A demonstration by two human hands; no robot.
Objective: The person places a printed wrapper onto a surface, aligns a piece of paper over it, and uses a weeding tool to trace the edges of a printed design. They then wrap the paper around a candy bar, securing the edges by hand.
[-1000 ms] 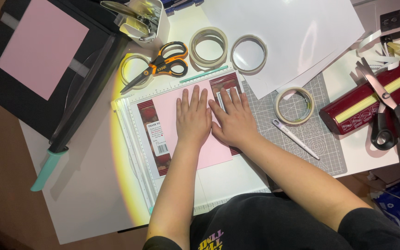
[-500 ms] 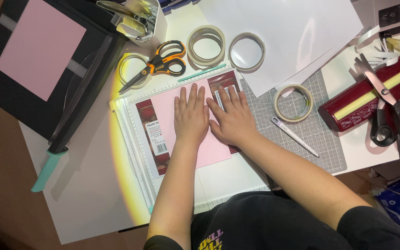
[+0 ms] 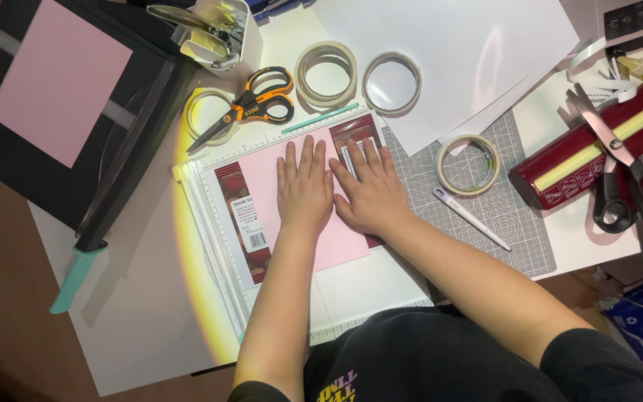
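Note:
My left hand (image 3: 303, 190) and my right hand (image 3: 368, 192) lie flat, side by side, palms down with fingers spread, on a pink paper sheet (image 3: 262, 177). The pink sheet covers a flattened dark red printed box (image 3: 241, 223), whose left flap and top right corner stick out. Both rest on a white scoring board (image 3: 210, 216) with ruled edges. Neither hand grips anything.
Orange-handled scissors (image 3: 251, 108) and several tape rolls (image 3: 325, 73) lie beyond the board. A grey cutting mat (image 3: 515, 216) holds another tape roll (image 3: 468, 164) and a white craft pen (image 3: 472, 219). At right are a red box (image 3: 560, 167) and black scissors (image 3: 619, 175). A black paper trimmer (image 3: 76, 112) sits at left, white sheets (image 3: 448, 59) at the top.

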